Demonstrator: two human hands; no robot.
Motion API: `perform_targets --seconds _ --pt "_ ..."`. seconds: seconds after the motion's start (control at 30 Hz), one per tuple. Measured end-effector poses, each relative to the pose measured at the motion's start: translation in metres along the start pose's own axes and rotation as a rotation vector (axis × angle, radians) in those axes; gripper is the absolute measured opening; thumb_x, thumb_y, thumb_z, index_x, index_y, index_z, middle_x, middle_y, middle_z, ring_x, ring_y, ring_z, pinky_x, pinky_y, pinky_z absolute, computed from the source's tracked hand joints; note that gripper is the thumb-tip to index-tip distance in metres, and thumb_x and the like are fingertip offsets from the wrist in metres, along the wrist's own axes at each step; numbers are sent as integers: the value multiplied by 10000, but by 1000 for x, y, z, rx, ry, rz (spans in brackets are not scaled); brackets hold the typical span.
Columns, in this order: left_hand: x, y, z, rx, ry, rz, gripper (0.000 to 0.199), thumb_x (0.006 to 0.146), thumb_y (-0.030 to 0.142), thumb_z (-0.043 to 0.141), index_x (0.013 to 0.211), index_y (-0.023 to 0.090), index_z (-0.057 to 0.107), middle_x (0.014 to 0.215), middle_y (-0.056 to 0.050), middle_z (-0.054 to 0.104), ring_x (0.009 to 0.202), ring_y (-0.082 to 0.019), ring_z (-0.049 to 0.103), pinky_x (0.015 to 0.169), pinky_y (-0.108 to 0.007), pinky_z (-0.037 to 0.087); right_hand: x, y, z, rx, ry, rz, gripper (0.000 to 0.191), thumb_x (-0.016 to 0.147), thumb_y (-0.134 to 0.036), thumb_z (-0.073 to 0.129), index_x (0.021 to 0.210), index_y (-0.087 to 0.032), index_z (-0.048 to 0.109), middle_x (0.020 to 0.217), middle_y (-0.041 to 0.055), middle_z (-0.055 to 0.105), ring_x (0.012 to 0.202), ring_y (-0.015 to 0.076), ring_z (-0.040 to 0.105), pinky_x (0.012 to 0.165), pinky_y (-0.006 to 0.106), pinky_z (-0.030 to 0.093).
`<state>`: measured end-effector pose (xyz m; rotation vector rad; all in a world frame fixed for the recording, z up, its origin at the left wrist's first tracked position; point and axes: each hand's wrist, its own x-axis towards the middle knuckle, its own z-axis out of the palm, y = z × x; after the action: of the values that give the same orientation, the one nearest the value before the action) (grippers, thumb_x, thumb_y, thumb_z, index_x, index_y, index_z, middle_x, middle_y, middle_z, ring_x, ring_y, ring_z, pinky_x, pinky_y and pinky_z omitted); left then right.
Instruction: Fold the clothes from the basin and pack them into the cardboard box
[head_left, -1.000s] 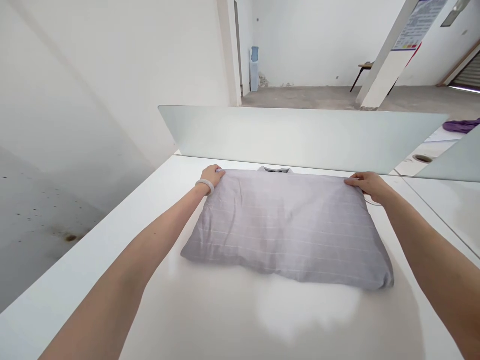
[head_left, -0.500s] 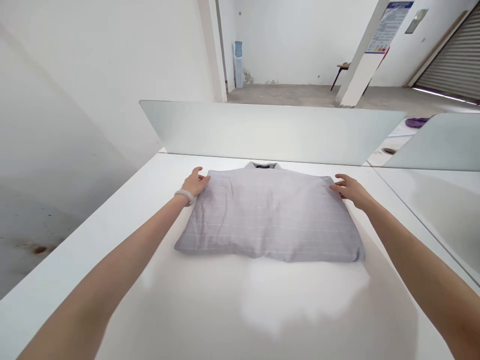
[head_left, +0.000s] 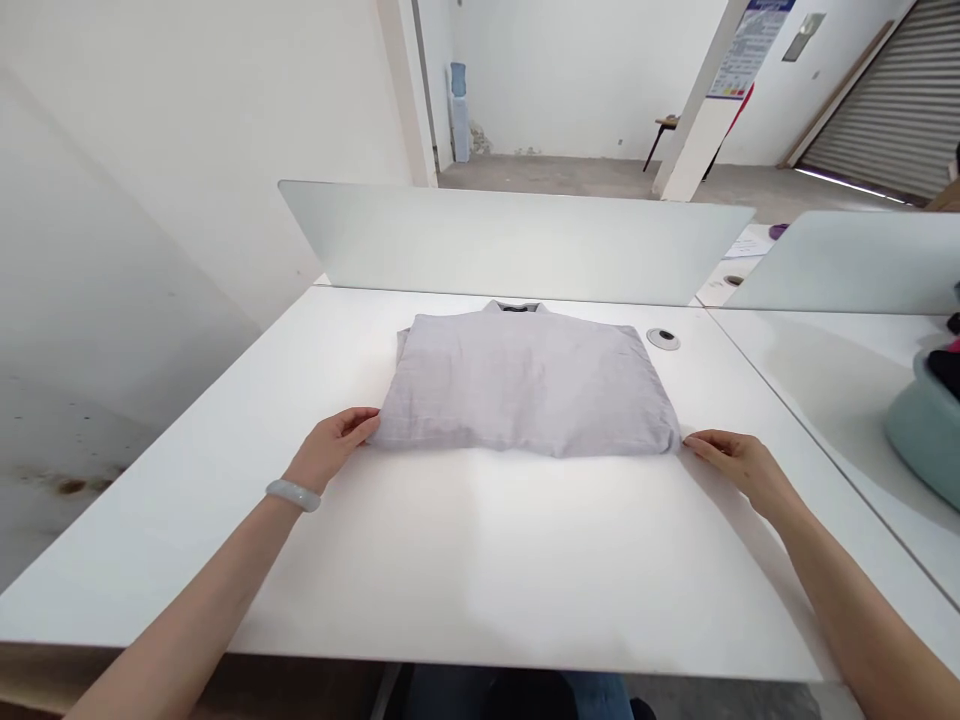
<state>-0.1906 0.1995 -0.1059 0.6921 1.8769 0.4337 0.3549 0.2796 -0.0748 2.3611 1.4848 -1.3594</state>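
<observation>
A light grey folded shirt (head_left: pixel 525 385) lies flat on the white table (head_left: pixel 480 560), its collar toward the far edge. My left hand (head_left: pixel 334 445), with a pale bangle (head_left: pixel 294 494) on the wrist, pinches the shirt's near left corner between thumb and fingers. At the near right corner, my right hand (head_left: pixel 739 465) pinches the cloth the same way. A bit of fabric sticks out past the shirt's far left side.
A frosted glass divider (head_left: pixel 510 245) stands along the table's far edge. Right of the shirt is a round cable hole cover (head_left: pixel 664 339). A light teal basket (head_left: pixel 926 425) with dark items sits on the adjoining table at far right.
Both hands have moved from the shirt's far corners down to its near corners and now pinch there. The view has shifted, bringing the teal basket and the table's near edge into sight.
</observation>
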Motion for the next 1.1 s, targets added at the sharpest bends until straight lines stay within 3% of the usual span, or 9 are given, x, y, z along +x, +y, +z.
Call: perform_targets --seconds 0.17,0.33,0.47,0.67,0.87,0.97,1.1 --pt "-7 0 13 150 99 73 486 699 563 567 1018 202 628 966 -54 678 860 -216 614 788 -330 501 -9 -14 7 -49 -64 -27 410 721 -578 585 887 -218 693 877 46 678 798 216 603 664 318 458" --pt "-17 -1 22 343 242 115 430 736 522 506 1016 212 607 890 -38 661 788 -208 596 789 -329 469 -9 -12 10 -186 124 -122 370 719 -529 562 827 -200 691 1023 71 647 850 211 579 720 322 437" --pt "-21 -5 28 291 274 130 426 737 500 501 1045 219 587 869 -24 657 714 -186 572 757 -306 457 -10 -10 17 -133 95 -176 318 693 -488 575 755 -199 691 1082 57 627 862 200 576 741 305 426" --pt "-19 -12 31 218 307 160 400 756 431 499 1097 234 566 854 1 656 655 -156 546 724 -276 440 -11 -9 22 119 78 -115 308 682 -483 597 749 -182 607 770 24 614 623 122 481 548 241 345" --pt "-21 -12 32 238 337 167 371 784 408 486 1098 232 576 856 -1 670 629 -146 540 696 -268 445 -12 -12 19 377 107 -158 332 650 -481 651 727 -161 610 646 12 543 569 94 402 521 234 305" --pt "-18 -14 28 228 340 176 370 784 417 486 1081 224 595 846 -6 672 685 -154 562 715 -265 444 -11 -8 15 266 99 -167 335 680 -491 614 779 -172 625 694 17 572 555 95 398 523 246 310" --pt "-13 -19 19 208 336 177 372 760 428 504 1040 219 629 811 -5 666 734 -164 573 737 -262 442 -6 4 2 -101 169 -193 283 718 -445 550 823 -194 628 830 35 626 603 124 459 597 282 374"
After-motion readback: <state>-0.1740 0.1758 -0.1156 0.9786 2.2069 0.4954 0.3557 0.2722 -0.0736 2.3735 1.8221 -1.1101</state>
